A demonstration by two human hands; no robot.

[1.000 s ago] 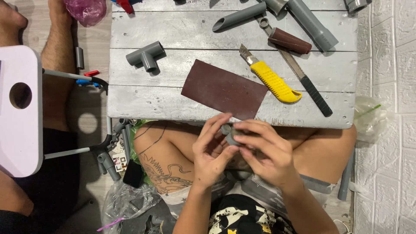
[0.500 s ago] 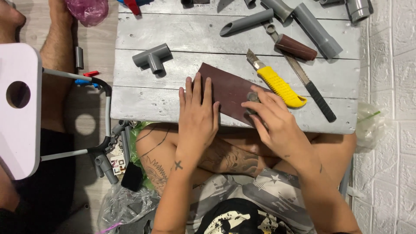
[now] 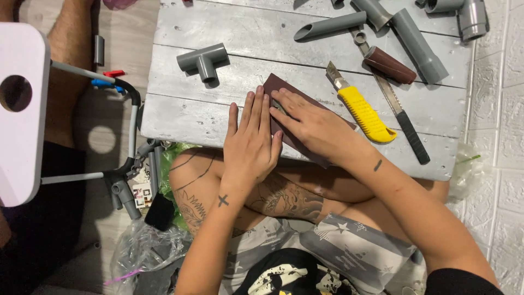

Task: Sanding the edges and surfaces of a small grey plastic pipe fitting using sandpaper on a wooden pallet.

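From the head view, both hands have closed together since half a second ago, sliding leftward over the sandpaper sheet (image 3: 281, 87). The left hand (image 3: 250, 143) lies flat, fingers together, pinning the sheet's near edge to the worktop (image 3: 218, 33). The right hand (image 3: 314, 123) presses a small grey piece, mostly hidden, onto the rough brown sheet. Right of it lies a glossy yellow utility knife (image 3: 363, 112); beyond the left hand, a smooth grey tee fitting (image 3: 202, 59).
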